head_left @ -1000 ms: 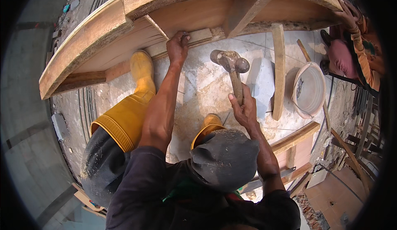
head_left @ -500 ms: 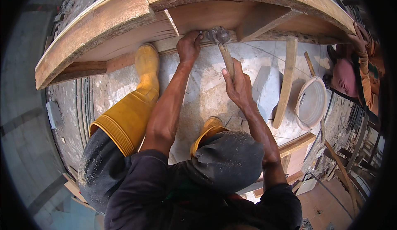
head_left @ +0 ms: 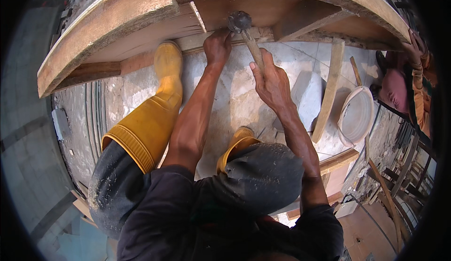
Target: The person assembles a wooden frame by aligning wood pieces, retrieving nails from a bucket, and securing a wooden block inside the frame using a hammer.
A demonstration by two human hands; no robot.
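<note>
My right hand (head_left: 272, 83) is wrapped round the wooden handle of a hammer (head_left: 254, 49). Its dark, rounded metal head is raised just beyond my left fingertips, in front of the wooden panel. My left hand (head_left: 217, 48) is closed, thumb and fingers pinched together against the lower batten (head_left: 193, 43) of a large wooden frame (head_left: 117, 19). Whatever sits in that pinch is too small or hidden to make out. The frame is built of thick boards over a thin brown sheet, with a cross-brace (head_left: 312, 23) right of the hammer.
One yellow boot (head_left: 168, 63) of mine is planted against the frame. To the right are a pale block (head_left: 306, 99), a leaning wooden strip (head_left: 331, 89) and a whitish bucket (head_left: 356, 117). Another person's hand (head_left: 413, 49) touches the frame's right end. Scrap timber (head_left: 390, 190) lies beyond.
The hammer head has shifted up and slightly left, away from the batten, with my right hand following. My left hand keeps its pinch at the batten.
</note>
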